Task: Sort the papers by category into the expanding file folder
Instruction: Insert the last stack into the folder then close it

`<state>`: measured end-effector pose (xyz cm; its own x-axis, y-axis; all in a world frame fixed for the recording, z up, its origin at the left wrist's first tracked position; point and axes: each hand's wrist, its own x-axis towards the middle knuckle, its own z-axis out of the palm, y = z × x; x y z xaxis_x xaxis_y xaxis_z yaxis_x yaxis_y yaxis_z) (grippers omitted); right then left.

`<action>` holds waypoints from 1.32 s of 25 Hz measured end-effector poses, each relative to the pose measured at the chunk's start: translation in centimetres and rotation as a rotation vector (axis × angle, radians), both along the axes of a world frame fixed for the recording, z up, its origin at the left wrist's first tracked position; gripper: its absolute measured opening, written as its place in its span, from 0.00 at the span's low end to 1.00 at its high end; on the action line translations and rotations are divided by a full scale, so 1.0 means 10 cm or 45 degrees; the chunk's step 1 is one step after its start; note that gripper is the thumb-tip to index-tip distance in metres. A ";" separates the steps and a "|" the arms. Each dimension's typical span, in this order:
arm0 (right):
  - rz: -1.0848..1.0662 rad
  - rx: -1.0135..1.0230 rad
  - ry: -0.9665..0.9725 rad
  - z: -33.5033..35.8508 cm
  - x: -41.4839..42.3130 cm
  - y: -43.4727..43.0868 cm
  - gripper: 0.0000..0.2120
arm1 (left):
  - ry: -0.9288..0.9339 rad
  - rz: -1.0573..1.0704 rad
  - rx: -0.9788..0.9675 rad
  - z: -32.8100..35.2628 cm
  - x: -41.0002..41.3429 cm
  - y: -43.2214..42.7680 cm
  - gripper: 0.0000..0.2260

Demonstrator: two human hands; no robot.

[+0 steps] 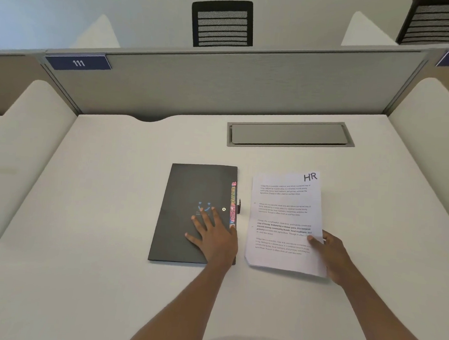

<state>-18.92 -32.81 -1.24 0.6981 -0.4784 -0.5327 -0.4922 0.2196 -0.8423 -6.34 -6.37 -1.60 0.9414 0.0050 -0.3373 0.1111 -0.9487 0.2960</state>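
Pressing flat on the closed black expanding file folder, the left hand has its fingers straight and spread wide. Its palm lies on the near right part of the cover, just beside the strip of coloured index tabs along the folder's right edge. The right hand holds the stack of white printed papers at its right edge. Its thumb is laid on the top sheet, and its fingers are tucked out of sight below, so the grip looks closed on the stack. The top sheet is marked "HR" by hand. Folder and papers lie side by side, slightly apart, on the white desk.
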 end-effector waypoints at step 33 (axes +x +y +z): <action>0.023 0.036 -0.125 0.08 0.16 0.52 0.11 | -0.295 -0.103 -0.293 1.50 0.25 0.27 0.22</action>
